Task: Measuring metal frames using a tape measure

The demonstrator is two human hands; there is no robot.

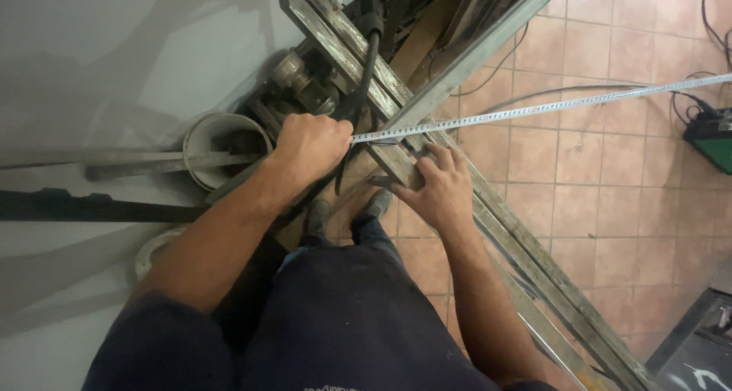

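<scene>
Measuring step: left hand (311,145) fisted on the tape measure (534,110), probably its case; right hand (438,185) open-fingered, steadying the metal bar (488,216). Next calls for reading the tape squarely.

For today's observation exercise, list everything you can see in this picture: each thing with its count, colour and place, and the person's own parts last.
Tape measure blade: one, pale with dark marks, stretched from the left fist out to the right edge.
Metal bars: several, grey and rusty, lying diagonally from top centre to bottom right.
Bucket: one, whitish, left of the left hand, by the wall.
Dark bar: one, black, across the left side.
Cables: a few, black, on the floor tiles at upper right.
Box: one, green, right edge.
Floor tiles: many, reddish.
Shoes: two, dark, centre.
Left hand: closed around the tape's end.
Right hand: flat on the metal bars.
</scene>
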